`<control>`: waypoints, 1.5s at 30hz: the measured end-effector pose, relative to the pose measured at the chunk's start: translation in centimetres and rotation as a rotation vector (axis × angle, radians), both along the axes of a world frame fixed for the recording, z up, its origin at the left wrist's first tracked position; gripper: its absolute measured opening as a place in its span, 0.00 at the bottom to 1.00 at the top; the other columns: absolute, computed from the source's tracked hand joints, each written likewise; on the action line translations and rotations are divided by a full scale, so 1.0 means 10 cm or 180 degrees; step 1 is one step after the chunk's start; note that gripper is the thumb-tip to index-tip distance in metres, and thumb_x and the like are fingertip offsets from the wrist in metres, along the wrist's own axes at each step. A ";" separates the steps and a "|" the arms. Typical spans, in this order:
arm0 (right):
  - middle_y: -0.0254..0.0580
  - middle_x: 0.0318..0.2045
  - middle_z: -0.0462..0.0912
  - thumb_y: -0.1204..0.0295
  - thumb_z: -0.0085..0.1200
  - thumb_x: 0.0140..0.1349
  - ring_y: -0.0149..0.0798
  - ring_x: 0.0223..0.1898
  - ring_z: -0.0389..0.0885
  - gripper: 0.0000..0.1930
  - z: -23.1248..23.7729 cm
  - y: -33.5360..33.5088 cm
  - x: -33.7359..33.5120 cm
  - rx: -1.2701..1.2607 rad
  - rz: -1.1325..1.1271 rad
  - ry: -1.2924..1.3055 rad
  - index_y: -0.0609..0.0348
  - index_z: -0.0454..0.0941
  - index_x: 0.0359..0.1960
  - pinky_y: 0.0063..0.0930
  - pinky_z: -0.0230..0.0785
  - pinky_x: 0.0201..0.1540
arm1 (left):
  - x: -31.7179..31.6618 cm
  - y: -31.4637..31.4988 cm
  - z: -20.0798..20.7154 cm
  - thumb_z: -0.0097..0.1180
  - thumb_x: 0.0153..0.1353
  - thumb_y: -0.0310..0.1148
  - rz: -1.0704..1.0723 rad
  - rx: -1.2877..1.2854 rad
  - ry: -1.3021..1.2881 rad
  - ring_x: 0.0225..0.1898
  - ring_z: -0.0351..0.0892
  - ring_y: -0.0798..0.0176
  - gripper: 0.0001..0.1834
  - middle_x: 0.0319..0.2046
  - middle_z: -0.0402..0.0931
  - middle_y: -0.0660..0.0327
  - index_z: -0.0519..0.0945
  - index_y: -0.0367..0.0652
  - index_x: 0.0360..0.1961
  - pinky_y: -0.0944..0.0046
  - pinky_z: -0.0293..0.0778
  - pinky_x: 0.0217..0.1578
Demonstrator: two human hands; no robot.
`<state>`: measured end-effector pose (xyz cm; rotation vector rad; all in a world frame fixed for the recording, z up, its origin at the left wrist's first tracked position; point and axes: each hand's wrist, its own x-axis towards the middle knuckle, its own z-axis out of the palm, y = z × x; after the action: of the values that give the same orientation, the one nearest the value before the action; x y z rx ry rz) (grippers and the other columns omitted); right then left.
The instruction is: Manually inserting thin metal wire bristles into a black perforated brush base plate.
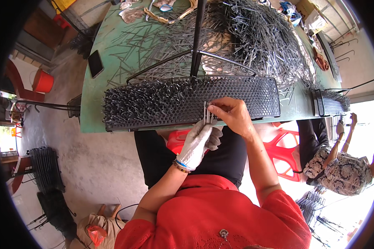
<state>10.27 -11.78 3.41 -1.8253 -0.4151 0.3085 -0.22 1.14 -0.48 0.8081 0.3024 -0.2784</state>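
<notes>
My left hand [196, 143], in a whitish glove with grey fingertips, is closed around a few thin metal strips [205, 111] that stick up from its fingers. My bare right hand [233, 117] pinches at the strips' upper ends, thumb against forefinger. Just beyond both hands, a long black perforated rack [241, 97] lies along the near table edge. Dark strips [143, 101] stand densely in the holes of its left half, while most holes on the right show bare. A black rod handle [196, 54] with two slanting braces rises from the rack's back side.
On the green table [94, 93], loose strips lie scattered around a big dark heap [266, 39]. A phone [95, 64] rests at the left edge. To the right, another person [340, 168] works at a similar rack [334, 103]. Red stools [278, 151] stand under the table; a red bucket [43, 81] is far left.
</notes>
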 end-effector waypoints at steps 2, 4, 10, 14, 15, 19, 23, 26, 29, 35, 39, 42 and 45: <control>0.41 0.29 0.84 0.69 0.63 0.58 0.26 0.27 0.79 0.13 0.02 -0.03 0.01 -0.0066 0.0055 0.0279 0.70 0.82 0.38 0.20 0.72 0.31 | -0.01 -0.01 0.02 0.44 0.71 0.37 -0.0034 -0.0023 -0.0002 0.25 0.77 0.72 0.13 0.31 0.79 0.61 0.72 0.42 0.48 0.73 0.74 0.24; 0.40 0.27 0.84 0.70 0.63 0.58 0.26 0.27 0.79 0.13 -0.01 -0.06 0.01 -0.0013 0.0008 0.0529 0.70 0.82 0.38 0.20 0.73 0.31 | -0.02 -0.02 0.03 0.44 0.71 0.37 -0.0069 -0.0044 -0.0004 0.25 0.78 0.72 0.13 0.31 0.79 0.61 0.72 0.41 0.48 0.73 0.75 0.24; 0.37 0.27 0.83 0.72 0.60 0.60 0.25 0.27 0.79 0.09 0.01 -0.11 0.05 0.0499 -0.0311 0.0616 0.68 0.82 0.35 0.18 0.72 0.33 | -0.01 -0.05 0.04 0.44 0.71 0.36 -0.0005 -0.0017 0.0163 0.25 0.78 0.71 0.12 0.31 0.79 0.60 0.72 0.41 0.48 0.72 0.75 0.24; 0.38 0.29 0.84 0.71 0.58 0.62 0.26 0.31 0.79 0.09 0.19 -0.18 0.24 0.1009 -0.0565 0.0206 0.66 0.82 0.37 0.18 0.71 0.37 | -0.02 -0.06 0.01 0.44 0.71 0.36 0.0099 -0.0234 0.0095 0.26 0.79 0.70 0.12 0.33 0.79 0.59 0.73 0.41 0.47 0.72 0.76 0.25; 0.37 0.31 0.84 0.72 0.58 0.63 0.26 0.34 0.79 0.09 0.22 -0.18 0.28 0.0989 -0.0646 -0.0010 0.66 0.81 0.39 0.19 0.71 0.41 | -0.03 -0.06 0.01 0.43 0.71 0.36 0.0116 -0.0198 0.0162 0.27 0.80 0.70 0.12 0.34 0.80 0.58 0.73 0.41 0.47 0.72 0.77 0.25; 0.35 0.32 0.84 0.74 0.59 0.61 0.25 0.36 0.79 0.08 0.20 -0.15 0.53 0.0415 -0.0882 -0.1009 0.65 0.81 0.39 0.18 0.70 0.43 | -0.04 -0.10 -0.02 0.43 0.71 0.37 -0.0049 -0.0023 0.0247 0.27 0.80 0.69 0.12 0.35 0.80 0.57 0.73 0.41 0.47 0.71 0.78 0.26; 0.36 0.33 0.85 0.74 0.60 0.60 0.26 0.35 0.79 0.07 0.17 -0.07 0.62 0.0164 -0.0802 -0.1384 0.63 0.82 0.38 0.19 0.71 0.43 | -0.04 -0.09 -0.03 0.44 0.70 0.37 -0.0106 -0.0045 0.0244 0.27 0.81 0.69 0.12 0.35 0.80 0.57 0.74 0.41 0.46 0.71 0.78 0.26; 0.36 0.33 0.85 0.74 0.61 0.59 0.26 0.35 0.80 0.07 0.10 -0.05 0.64 0.0320 -0.0741 -0.1494 0.63 0.83 0.38 0.20 0.71 0.43 | -0.03 -0.08 -0.05 0.44 0.70 0.37 -0.0108 -0.0044 0.0245 0.27 0.81 0.69 0.12 0.35 0.80 0.57 0.74 0.41 0.45 0.71 0.78 0.26; 0.36 0.33 0.85 0.74 0.61 0.59 0.26 0.36 0.80 0.07 0.12 -0.01 0.63 0.0345 -0.0695 -0.1457 0.63 0.83 0.37 0.20 0.71 0.43 | -0.02 -0.06 -0.07 0.45 0.70 0.37 -0.0120 -0.0038 0.0262 0.27 0.81 0.69 0.12 0.35 0.80 0.57 0.74 0.41 0.45 0.71 0.78 0.26; 0.36 0.33 0.85 0.74 0.60 0.60 0.26 0.36 0.79 0.07 0.06 -0.01 0.63 0.0158 -0.0742 -0.1671 0.63 0.82 0.38 0.20 0.71 0.43 | -0.02 -0.06 -0.07 0.45 0.70 0.37 -0.0149 -0.0055 0.0262 0.27 0.80 0.69 0.11 0.35 0.80 0.58 0.74 0.42 0.45 0.71 0.79 0.26; 0.34 0.33 0.85 0.74 0.59 0.61 0.26 0.36 0.79 0.07 -0.10 -0.03 0.65 0.0686 -0.0893 -0.1198 0.63 0.82 0.38 0.19 0.71 0.44 | -0.02 -0.07 -0.07 0.45 0.70 0.37 -0.0163 -0.0010 0.0285 0.27 0.80 0.69 0.10 0.35 0.80 0.57 0.73 0.43 0.44 0.71 0.79 0.26; 0.34 0.33 0.85 0.74 0.59 0.61 0.25 0.35 0.79 0.07 -0.12 0.00 0.61 0.0754 -0.1072 -0.1124 0.63 0.82 0.39 0.19 0.71 0.44 | -0.02 -0.06 -0.07 0.45 0.70 0.37 -0.0154 -0.0005 0.0289 0.27 0.81 0.68 0.10 0.35 0.80 0.57 0.72 0.43 0.44 0.71 0.79 0.26; 0.37 0.33 0.85 0.75 0.60 0.60 0.25 0.35 0.80 0.08 -0.09 0.02 0.56 0.0358 -0.1161 -0.1561 0.63 0.82 0.39 0.19 0.71 0.43 | -0.02 -0.06 -0.08 0.45 0.70 0.37 -0.0155 0.0016 0.0306 0.27 0.81 0.68 0.10 0.35 0.80 0.57 0.72 0.43 0.44 0.71 0.79 0.26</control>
<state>15.83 -11.61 2.47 -1.8143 -0.4137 -0.4145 -0.39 0.58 -1.30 0.8091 0.3740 -0.3629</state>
